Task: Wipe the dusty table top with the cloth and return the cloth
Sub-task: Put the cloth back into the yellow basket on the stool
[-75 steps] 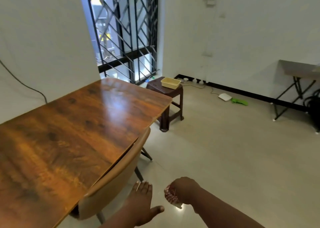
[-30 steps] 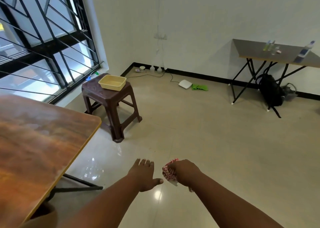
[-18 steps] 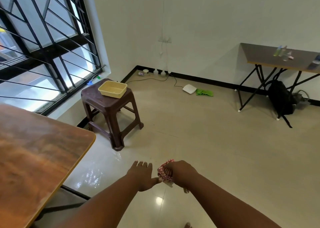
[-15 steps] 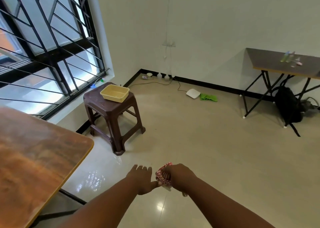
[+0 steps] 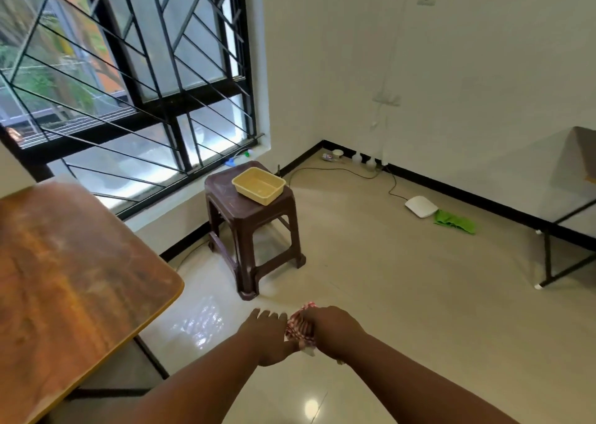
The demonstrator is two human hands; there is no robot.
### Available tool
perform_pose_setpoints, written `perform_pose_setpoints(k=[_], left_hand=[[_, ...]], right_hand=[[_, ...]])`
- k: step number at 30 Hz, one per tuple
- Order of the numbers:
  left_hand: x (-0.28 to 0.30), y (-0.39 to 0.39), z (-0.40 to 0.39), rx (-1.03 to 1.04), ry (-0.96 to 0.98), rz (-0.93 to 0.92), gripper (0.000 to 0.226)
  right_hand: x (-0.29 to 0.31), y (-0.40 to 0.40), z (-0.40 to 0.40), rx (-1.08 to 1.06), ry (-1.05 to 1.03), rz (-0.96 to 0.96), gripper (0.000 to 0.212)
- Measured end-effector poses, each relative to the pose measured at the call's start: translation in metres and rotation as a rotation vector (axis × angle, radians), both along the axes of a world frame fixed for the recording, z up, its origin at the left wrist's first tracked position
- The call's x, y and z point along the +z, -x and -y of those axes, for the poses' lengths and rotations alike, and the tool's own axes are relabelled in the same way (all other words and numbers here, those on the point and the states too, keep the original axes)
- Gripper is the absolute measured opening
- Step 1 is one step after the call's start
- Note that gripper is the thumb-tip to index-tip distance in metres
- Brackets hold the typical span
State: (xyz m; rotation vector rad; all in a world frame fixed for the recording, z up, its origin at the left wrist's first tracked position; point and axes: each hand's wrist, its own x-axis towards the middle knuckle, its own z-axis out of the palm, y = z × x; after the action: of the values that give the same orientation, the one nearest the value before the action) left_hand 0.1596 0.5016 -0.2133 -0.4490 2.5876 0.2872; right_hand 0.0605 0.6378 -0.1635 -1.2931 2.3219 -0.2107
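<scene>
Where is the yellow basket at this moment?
In the head view, the yellow basket sits on the brown plastic stool below the window, beyond the wooden table corner.

Glossy wood table top (image 5: 64, 278), checked woven cloth (image 5: 300, 325), plastic stool (image 5: 251, 220).

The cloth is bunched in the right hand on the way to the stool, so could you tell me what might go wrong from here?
A loose end hangs below the cloth in the right hand and could slip free. The basket sits near the stool edge, so a careless drop might push it off. The floor looks glossy, possibly slippery.
</scene>
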Motion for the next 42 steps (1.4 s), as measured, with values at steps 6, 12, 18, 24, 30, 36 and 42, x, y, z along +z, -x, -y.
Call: perform_pose_setpoints(k=[6,12,18,24,30,36,42], left_hand=[[-0.008,0.028,0.048,0.104,-0.073,-0.033,0.086],[-0.007,0.075,0.125,0.389,-0.300,-0.127,0.070],[0.015,0.122,0.189,0.517,-0.601,-0.166,0.035],[0.030,0.153,0.215,0.705,-0.808,-0.345,0.017],[0.035,0.198,0.238,0.932,-0.886,-0.415,0.010],[0.032,0.250,0.281,0.900,-0.737,-0.350,0.015],[0.062,0.307,0.323,0.826,-0.769,-0.262,0.010]], right_hand=[[0.000,0.035,0.055,0.039,0.029,0.003,0.040],[-0.006,0.075,0.118,-0.014,0.071,-0.031,0.037],[0.003,0.108,0.171,-0.039,0.147,-0.032,0.039],[-0.003,0.137,0.206,-0.043,0.086,0.010,0.044],[-0.023,0.173,0.238,-0.042,0.152,0.036,0.055],[-0.041,0.245,0.272,0.075,0.137,-0.017,0.040],[-0.056,0.332,0.305,-0.059,0.053,0.390,0.086]])
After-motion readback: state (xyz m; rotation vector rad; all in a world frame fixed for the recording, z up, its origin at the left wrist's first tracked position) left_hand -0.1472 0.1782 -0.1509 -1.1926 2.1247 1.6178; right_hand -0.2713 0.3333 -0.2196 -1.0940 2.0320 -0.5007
